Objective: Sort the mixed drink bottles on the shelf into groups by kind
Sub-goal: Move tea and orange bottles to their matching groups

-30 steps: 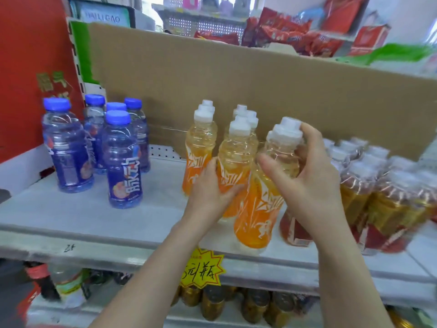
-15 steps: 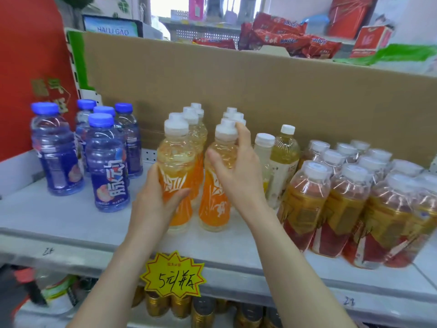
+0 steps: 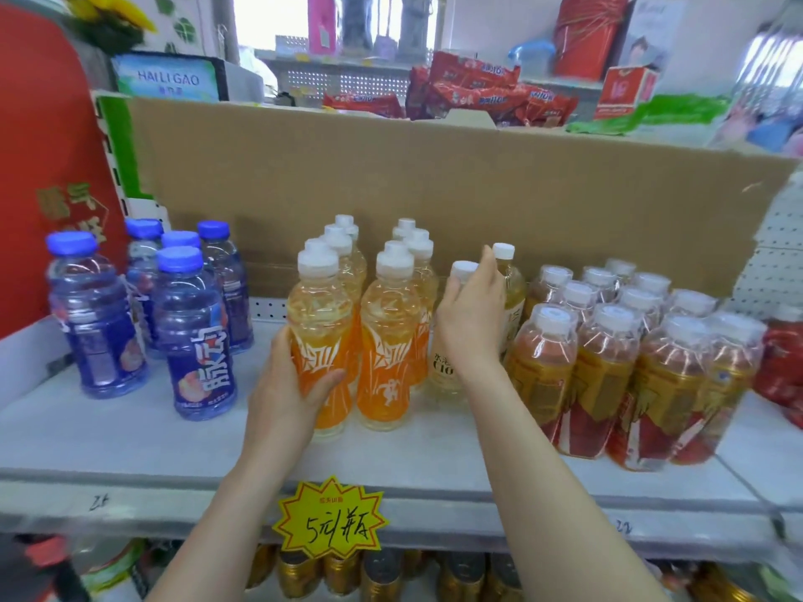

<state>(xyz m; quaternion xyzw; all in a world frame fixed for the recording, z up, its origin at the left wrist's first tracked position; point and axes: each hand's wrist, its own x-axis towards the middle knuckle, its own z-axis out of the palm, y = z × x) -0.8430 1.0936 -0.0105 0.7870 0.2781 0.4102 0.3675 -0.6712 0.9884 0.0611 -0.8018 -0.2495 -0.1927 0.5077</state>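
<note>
On the grey shelf [image 3: 130, 432] stand several orange drink bottles [image 3: 386, 341] with white caps, in two rows at the middle. My left hand [image 3: 287, 397] grips the front left orange bottle [image 3: 317, 315] low on its label. To their right stand two pale yellow bottles; my right hand [image 3: 471, 315] wraps around the upper part of the nearer one [image 3: 443, 362], with the index finger raised beside the farther one's cap [image 3: 503, 250]. Several blue-capped bottles [image 3: 191, 332] are grouped at the left. Several amber tea bottles [image 3: 608, 362] are packed at the right.
A cardboard sheet [image 3: 434, 189] forms the back wall behind the bottles. A red bottle [image 3: 782, 358] stands at the far right. A yellow price tag [image 3: 330, 519] hangs from the shelf's front edge, above gold cans [image 3: 382, 575] on the lower shelf.
My right hand has let go of the front right orange bottle and moved right onto the nearer pale yellow bottle. My left hand stays on the front left orange bottle.
</note>
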